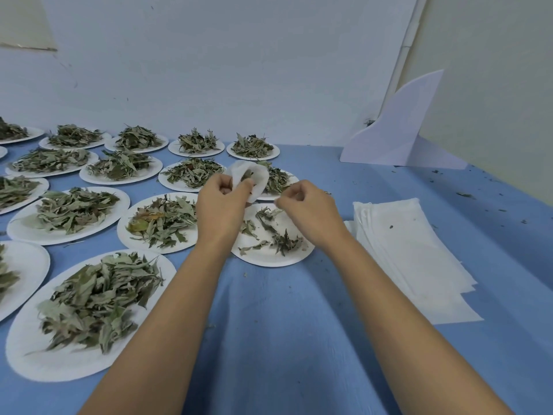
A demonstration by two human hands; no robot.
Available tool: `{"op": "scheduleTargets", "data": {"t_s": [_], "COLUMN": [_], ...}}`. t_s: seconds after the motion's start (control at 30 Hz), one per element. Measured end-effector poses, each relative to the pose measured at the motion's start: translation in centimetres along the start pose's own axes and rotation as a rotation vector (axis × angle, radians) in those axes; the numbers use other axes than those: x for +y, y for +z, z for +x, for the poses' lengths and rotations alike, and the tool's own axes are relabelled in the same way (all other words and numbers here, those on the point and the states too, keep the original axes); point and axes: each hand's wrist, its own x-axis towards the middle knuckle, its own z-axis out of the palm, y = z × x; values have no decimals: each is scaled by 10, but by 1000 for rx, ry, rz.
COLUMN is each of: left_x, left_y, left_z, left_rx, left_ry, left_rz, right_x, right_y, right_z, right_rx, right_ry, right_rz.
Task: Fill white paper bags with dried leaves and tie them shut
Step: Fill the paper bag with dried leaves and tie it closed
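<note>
Over the desk your left hand pinches the likely light, crushable paper bag by its rim; right hand curled, hold unclear.

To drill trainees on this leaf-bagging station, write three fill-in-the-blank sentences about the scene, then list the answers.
The hand that holds the open white paper bag is the person's ___ one.
The stack of flat white paper bags lies to the ___ of the nearly emptied round white paper plate.
The smooth cloth on which everything lies is ___.
Missing words: left; right; blue.
</note>
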Motion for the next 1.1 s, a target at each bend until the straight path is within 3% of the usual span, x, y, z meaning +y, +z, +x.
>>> {"op": "scheduleTargets", "data": {"t_s": [0.1,0.23,0.67,0.77,0.87,1.0,1.1], "left_x": [-1,-2,1,3,6,8,9], "left_y": [-2,-1,-1,-3,-4,-5,-6], "left_z": [2,3,5,5,6,8,8], "left_rx": [7,-4,28,47,54,64,64], "left_ry": [25,23,45,69,89,105,108], "left_rz": [-7,-23,-109,-120,-148,-155,-154], "right_x": [-2,-8,8,12,20,25,26], "right_y": [-10,-6,18,17,25,34,33], "right_z": [-1,-6,5,7,5,8,11], "right_rx": [-279,-399,-29,-160,-380,-486,-459], "right_ry": [91,75,-123,-268,-268,-323,-350], "right_rz": [-357,-571,-88,-335,-498,-471,-467]}}
